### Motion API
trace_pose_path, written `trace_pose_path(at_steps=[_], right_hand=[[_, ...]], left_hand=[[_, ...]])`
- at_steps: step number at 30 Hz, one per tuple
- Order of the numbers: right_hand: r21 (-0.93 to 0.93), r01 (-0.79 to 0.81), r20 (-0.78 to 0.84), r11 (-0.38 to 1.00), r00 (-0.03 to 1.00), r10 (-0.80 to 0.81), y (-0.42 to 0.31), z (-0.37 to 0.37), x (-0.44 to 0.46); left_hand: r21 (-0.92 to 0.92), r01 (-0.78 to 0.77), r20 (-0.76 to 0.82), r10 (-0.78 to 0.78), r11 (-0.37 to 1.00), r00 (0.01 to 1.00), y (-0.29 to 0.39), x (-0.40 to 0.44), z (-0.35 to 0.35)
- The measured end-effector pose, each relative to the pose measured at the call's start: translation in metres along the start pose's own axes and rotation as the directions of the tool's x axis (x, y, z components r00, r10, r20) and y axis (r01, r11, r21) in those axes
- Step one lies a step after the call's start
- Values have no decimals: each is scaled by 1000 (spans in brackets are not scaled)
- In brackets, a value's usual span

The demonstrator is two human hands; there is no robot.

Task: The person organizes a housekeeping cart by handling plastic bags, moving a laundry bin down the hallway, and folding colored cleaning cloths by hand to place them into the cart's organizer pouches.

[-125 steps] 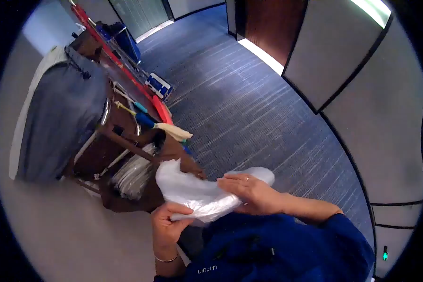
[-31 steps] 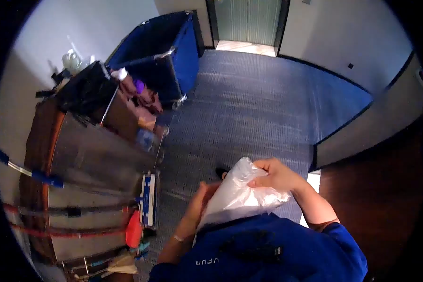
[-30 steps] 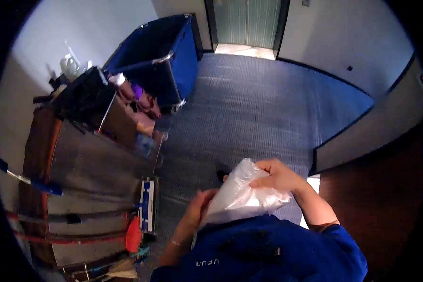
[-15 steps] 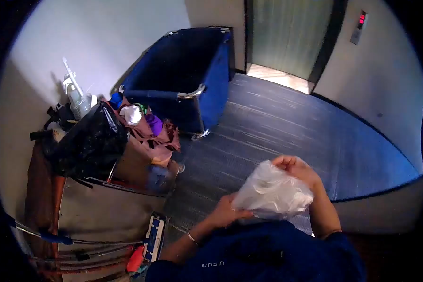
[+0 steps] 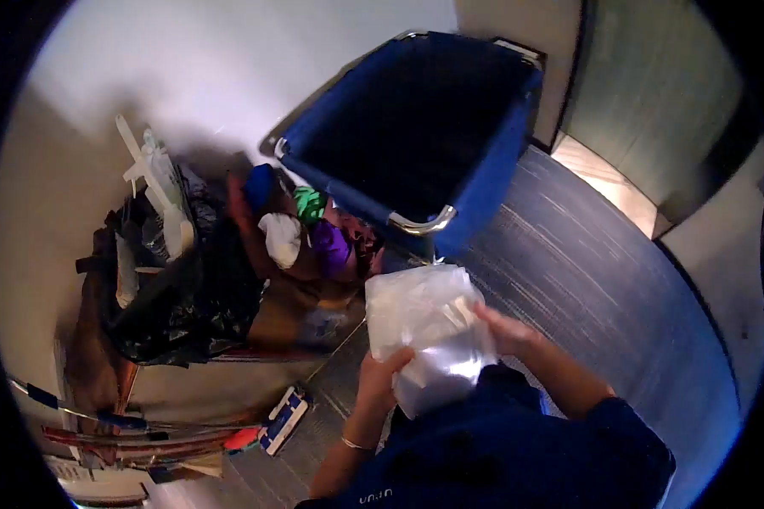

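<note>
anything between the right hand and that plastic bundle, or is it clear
Nothing visible stands between them: the right hand has its fingertips at the side edge of the plastic bundle. The left hand grips the opposite side, its thumb on top. The blue cart is beyond the bundle, outside that gap.

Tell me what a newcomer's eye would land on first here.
Probably the big blue cart, standing on the carpet against the pale wall with its dark inside facing up. Next would come the shiny, translucent plastic bundle between the left hand and right hand, then the green, purple and white cloth bundles beside the black bag.
</note>
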State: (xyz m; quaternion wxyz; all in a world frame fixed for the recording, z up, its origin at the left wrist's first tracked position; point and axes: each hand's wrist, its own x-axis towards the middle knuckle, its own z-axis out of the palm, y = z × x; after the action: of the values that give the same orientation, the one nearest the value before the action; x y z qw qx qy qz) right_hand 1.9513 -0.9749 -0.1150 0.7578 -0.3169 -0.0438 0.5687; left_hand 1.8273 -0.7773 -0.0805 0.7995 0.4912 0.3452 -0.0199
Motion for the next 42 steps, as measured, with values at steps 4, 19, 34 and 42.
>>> trace_pose_path(at_steps=[4, 19, 34, 42], right_hand=[[-426, -88, -123, 900, 992, 39, -39, 6, 52], [-231, -176, -93, 957, 983, 158, -72, 18, 123], [-871, 491, 450, 1, 798, -401, -72, 75, 119], [-785, 447, 611, 430, 674, 414, 19, 26, 145]], left_hand=[[-145, -60, -129, 41, 988, 991, 17, 16, 16], [211, -77, -188, 118, 974, 975, 22, -8, -13], [649, -153, 91, 124, 745, 988, 47, -23, -19], [824, -386, 419, 14, 414, 908, 50, -39, -18]])
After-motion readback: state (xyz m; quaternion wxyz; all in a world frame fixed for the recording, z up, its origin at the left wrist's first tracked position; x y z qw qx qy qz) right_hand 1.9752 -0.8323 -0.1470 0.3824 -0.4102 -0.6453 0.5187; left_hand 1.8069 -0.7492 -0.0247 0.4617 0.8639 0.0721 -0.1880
